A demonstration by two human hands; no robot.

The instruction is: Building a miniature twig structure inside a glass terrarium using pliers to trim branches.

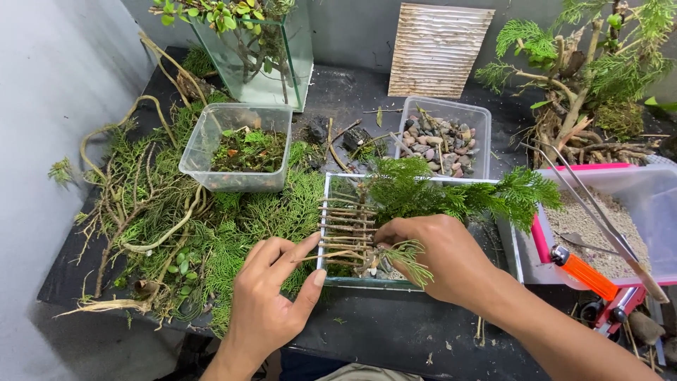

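The front edge of the black table (395, 331) is bare, giving open passage below the small glass tank (416, 282). Its left side is blocked by heaped green cuttings (233, 233) and roots (134, 204). The back is crowded by the moss tub (236, 148), pebble tub (444, 137) and tall glass tank (275, 63); the sand bin (635, 204) with long tweezers (599, 219) closes the right edge.

No packages, labels, signs or screens are visible anywhere in view.
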